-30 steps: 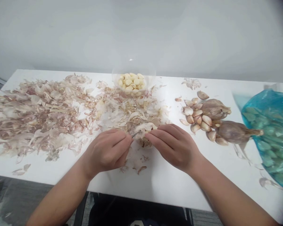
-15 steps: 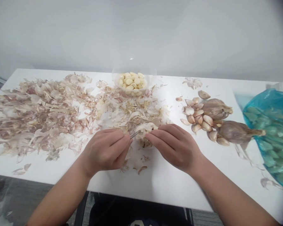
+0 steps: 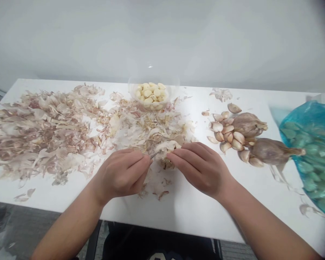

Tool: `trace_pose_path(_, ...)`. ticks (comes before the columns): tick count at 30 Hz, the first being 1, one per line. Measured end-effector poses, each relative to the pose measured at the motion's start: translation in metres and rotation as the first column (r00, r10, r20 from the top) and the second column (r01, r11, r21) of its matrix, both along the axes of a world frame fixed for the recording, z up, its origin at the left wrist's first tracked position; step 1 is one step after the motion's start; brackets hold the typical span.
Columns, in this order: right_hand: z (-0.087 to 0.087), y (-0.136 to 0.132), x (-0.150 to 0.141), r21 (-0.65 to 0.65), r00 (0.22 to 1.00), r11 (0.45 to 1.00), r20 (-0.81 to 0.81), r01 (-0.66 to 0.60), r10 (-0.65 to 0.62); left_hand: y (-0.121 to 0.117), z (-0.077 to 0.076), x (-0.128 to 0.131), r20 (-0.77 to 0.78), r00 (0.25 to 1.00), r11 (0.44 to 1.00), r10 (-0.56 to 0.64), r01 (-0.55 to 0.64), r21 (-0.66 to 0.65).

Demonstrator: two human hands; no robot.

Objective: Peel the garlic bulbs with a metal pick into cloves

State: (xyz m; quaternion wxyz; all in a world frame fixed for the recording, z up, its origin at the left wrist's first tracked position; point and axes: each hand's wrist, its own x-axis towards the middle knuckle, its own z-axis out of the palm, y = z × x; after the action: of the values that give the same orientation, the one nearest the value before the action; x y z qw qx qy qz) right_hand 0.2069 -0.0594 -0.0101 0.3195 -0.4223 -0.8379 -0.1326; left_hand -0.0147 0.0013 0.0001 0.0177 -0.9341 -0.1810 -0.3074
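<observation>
My left hand (image 3: 126, 172) is closed around a thin metal tool (image 3: 154, 155). Only its narrow tip shows, pointing right; whether it is a blade or tweezers I cannot tell. Facing it, my right hand (image 3: 202, 168) has its thumb and fingers pinched together, and whatever lies between them is hidden. Both hands are just above the table, over loose garlic skins (image 3: 141, 135). Beyond them stands a clear plastic bowl (image 3: 176, 90) with peeled garlic cloves (image 3: 151, 94) inside.
A broad heap of garlic skins (image 3: 48, 126) covers the left of the white table (image 3: 195, 213). To the right lie unpeeled cloves (image 3: 229, 135) and two garlic bulbs (image 3: 271, 151). A blue plastic bag (image 3: 311, 144) of cloves sits at the right edge.
The tool's tip has shifted very slightly between the hands. Both hands stay almost in the same place.
</observation>
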Motion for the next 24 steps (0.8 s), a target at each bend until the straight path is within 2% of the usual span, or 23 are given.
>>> trace_pose_path(9, -0.0004, -0.0008, 0.0, -0.004, 1.0, 1.0, 0.005, 0.003, -0.003, 0.0021, -0.0007, -0.0028, -0.004, 0.998, 0.998, 0.056, -0.056, 0.037)
trace_pose_path(15, -0.0003, -0.0007, -0.0002, 0.0, 1.0, 1.0, 0.009, 0.001, -0.001, 0.0018, 0.0016, -0.002, 0.013, 1.0, 1.0, 0.018, -0.018, 0.001)
trace_pose_path(24, -0.0003, -0.0005, 0.0, 0.009, 1.0, 1.0, 0.005, 0.001, -0.001, 0.0023, 0.0024, -0.0005, 0.002, 1.0, 1.0, 0.007, -0.007, 0.012)
